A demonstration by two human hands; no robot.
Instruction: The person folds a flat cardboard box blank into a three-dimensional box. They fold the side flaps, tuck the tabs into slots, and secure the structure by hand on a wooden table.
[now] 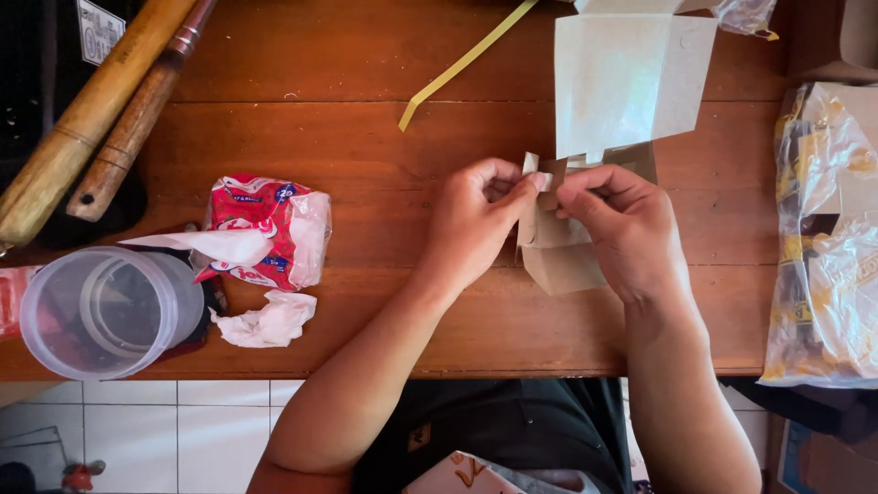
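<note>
The left hand (pixel 480 220) sits just right of the frame's centre, fingers curled in and thumb pressed forward, pinching the upper edge of a small brown cardboard piece (pixel 560 261). The right hand (pixel 622 229) meets it from the right, thumb and forefinger clamped on the same top flap, so both hands grip the folded cardboard between them. The cardboard hangs below the fingertips and looks partly folded into a box shape, its lower corner against the wooden tabletop (pixel 366 137); whether it rests there or is lifted cannot be told.

Just above the hands, in the upper right of the frame, lies a larger pale flat cardboard sheet (pixel 626 78) with flaps spread out, its lower edge close to the fingers. A thin yellow strip (pixel 466 62) runs diagonally across the top centre of the tabletop. At the right edge a clear plastic bag with yellow print (pixel 823 238) holds more cardboard pieces.

Well to the left of the hands sit a red and white crumpled wrapper (pixel 265 229) and, just below it, a crumpled white tissue (pixel 270 320). A clear plastic jar (pixel 105 311) lies on its side at the lower left. Two wooden handles (pixel 101 119) slant through the upper left corner. White floor tiles (pixel 174 425) show beneath the tabletop's near edge.
</note>
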